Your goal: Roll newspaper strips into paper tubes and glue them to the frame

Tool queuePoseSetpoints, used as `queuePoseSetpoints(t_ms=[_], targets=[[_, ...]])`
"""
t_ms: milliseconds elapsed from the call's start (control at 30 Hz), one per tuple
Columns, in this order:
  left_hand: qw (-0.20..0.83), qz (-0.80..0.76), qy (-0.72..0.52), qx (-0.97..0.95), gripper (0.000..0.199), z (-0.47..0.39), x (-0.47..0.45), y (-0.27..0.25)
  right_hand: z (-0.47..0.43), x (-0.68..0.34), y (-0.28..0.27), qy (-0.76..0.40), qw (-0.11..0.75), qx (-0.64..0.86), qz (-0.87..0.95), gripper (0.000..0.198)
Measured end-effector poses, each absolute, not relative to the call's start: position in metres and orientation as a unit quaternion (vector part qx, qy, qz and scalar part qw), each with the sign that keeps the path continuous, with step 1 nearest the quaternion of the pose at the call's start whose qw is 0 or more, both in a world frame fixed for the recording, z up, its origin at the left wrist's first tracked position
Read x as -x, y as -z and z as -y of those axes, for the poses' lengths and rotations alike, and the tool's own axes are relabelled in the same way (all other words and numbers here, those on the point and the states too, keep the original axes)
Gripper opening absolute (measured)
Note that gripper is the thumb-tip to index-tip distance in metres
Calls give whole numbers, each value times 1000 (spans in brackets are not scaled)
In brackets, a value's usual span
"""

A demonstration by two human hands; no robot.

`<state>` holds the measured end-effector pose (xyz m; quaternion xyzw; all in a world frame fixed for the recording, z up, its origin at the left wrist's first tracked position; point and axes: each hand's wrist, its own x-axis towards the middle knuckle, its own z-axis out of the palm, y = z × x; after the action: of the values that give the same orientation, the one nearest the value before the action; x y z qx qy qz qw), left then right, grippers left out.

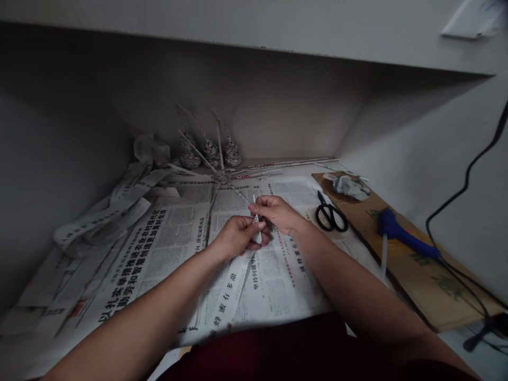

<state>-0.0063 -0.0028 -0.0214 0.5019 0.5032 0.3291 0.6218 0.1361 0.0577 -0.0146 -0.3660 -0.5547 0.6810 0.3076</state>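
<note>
Both my hands are together over a newspaper-covered surface, fingers pinched on a narrow newspaper strip (257,236). My left hand (237,236) grips the strip between thumb and fingers, lower down. Just above it, my right hand (277,212) pinches the strip's thin, rolled-looking upper end. The strip's lower course is hard to separate from the printed sheets below. Beyond my hands lies a small woven paper disc (221,177) with several rolled paper sticks spreading out from it. Black-handled scissors (331,216) rest to the right of my right hand.
Loose paper strips (107,217) pile up on the left. Three woven paper bulbs (232,153) stand by the back wall. On the right, a cardboard sheet (420,296) carries a blue glue gun (407,237) with a black cord and a crumpled lump (350,187). An overhang (254,26) crosses above.
</note>
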Motion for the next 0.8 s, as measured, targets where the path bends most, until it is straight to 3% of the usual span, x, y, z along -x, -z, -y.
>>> queuePoseSetpoints(t_ms=[167,333,433,533,700,800], targets=[[618,-516,-337,-488,36,3,6,19,-60,-139,15,-692,279,329,579,36],[638,-474,-353,-493,27,3,6,21,-61,-138,16,-680,333,361,544,37],[646,-460,-367,-485,24,3,5,21,-60,-138,13,-692,322,351,542,36],[646,-466,-370,-478,25,3,5,21,-60,-139,12,-703,290,333,557,37],[654,-447,-360,-493,27,4,6,22,-60,-138,12,-692,332,375,520,38],[651,-453,-367,-486,30,3,6,23,-61,-139,11,-706,314,352,528,36]])
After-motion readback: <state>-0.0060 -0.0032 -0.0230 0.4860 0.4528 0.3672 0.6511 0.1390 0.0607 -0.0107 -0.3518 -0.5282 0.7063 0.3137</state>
